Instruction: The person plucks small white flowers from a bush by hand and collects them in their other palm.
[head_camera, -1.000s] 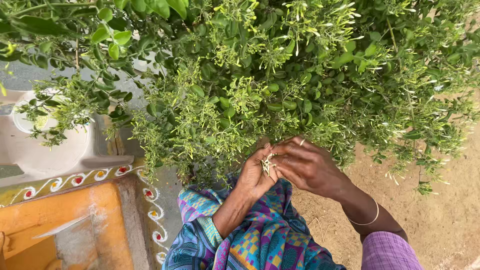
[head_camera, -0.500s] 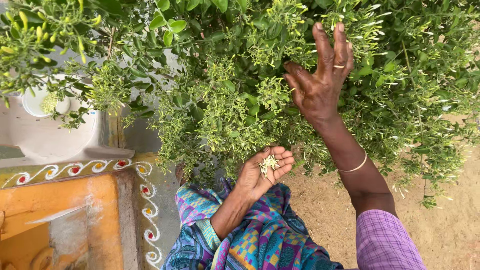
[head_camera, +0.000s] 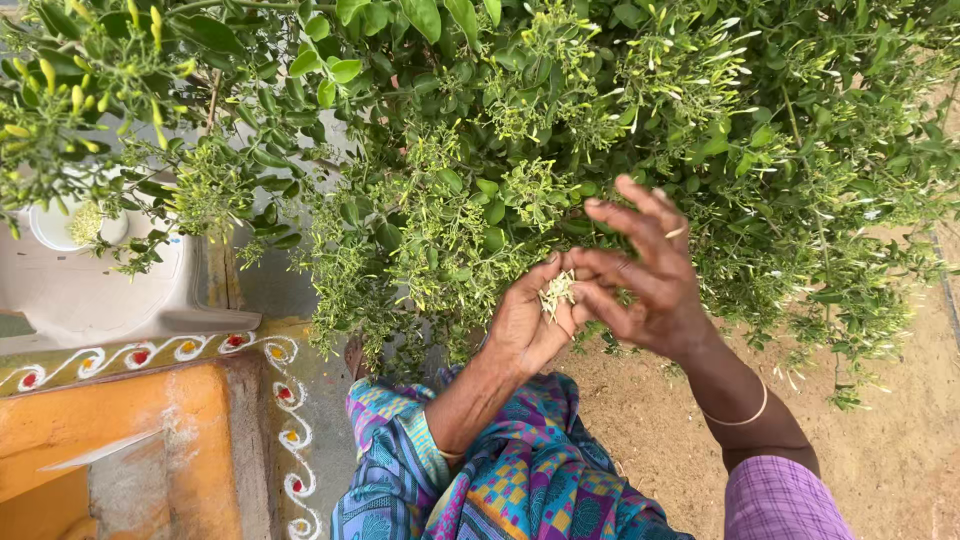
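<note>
Holding: the left hand (head_camera: 525, 325) is cupped palm-up, cradling a small heap of pale green, slender flower buds (head_camera: 556, 291) in its hollow.
Left grip: loosely curled round the buds, fingers half bent, not clenched.
Right hand: the right hand (head_camera: 640, 275) sits just beside the left, its thumb and forefinger tips meeting at the edge of the heap, the other fingers spread and raised.
Right grip: pinched at the tips; whether a bud lies between them cannot be told.
Right wrist: a thin gold-coloured bangle (head_camera: 740, 412) circles it, and a slim ring (head_camera: 676, 232) shows on one raised finger.
Buds' place: in the left palm, at the lower edge of the bush, above the lap.
Bush: a dense green shrub with small oval leaves and clusters of thin pale buds (head_camera: 520, 130) fills the upper half, touching both hands.
Clothing: a bright blue, purple and yellow patterned cloth (head_camera: 500, 480) covers the left arm and lap; a purple checked sleeve (head_camera: 780, 500) covers the right arm.
Ground: bare sandy soil (head_camera: 900, 450) to the right.
Left side: an orange painted ledge with a white scroll border and red dots (head_camera: 150, 420), a pale grey moulded basin (head_camera: 90, 290) above it.
</note>
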